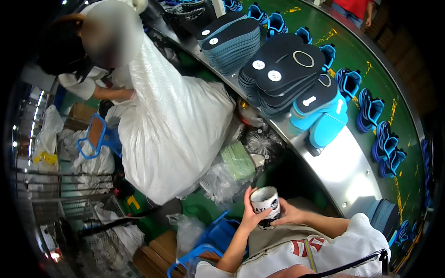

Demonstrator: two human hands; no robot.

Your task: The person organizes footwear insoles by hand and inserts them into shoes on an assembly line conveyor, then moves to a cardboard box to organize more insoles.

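Note:
Close to my lap, I hold a white hollow cylinder (265, 200) with black print, its round top rim facing up. My left hand (251, 212) is wrapped round its left side, fingers reaching up toward the rim. From the other side my right hand (288, 213) grips it lower down. Whether it is a cup or a roll I cannot tell. To the right of my hands runs a metal bench edge (340, 171) bearing stacks of black insoles (278, 69) and light-blue insoles (327, 125).
Blue shoes (371, 111) stand along a green conveyor belt. A person (109, 90) at the left handles a big white sack (176, 125). Clear plastic bags (225, 183) and a green block (238, 160) lie before me. A blue stool (204, 243) stands at my left.

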